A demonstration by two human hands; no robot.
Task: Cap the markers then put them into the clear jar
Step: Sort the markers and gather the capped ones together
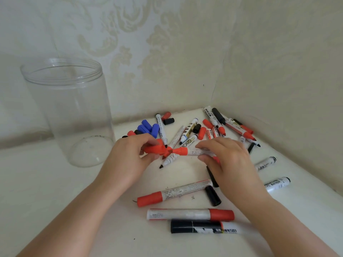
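— Hands, status? Left hand (130, 154) has its fingers curled round a red cap (155, 149); right hand (222, 156) pinches a red marker (193, 151) by the barrel, thumb below, fingers on top.

— Cap seated? Not yet. Cap mouth and marker tip meet end to end, just above the table (55, 201).

— Jar? Clear jar (68, 112) stands upright at far left, well apart from the hands; nothing seen inside.

— Other markers? Loose pile (213, 127) behind the hands, blue caps (148, 127) among it. Two red-capped markers (174, 193) and a black one (202, 226) lie nearer the person.
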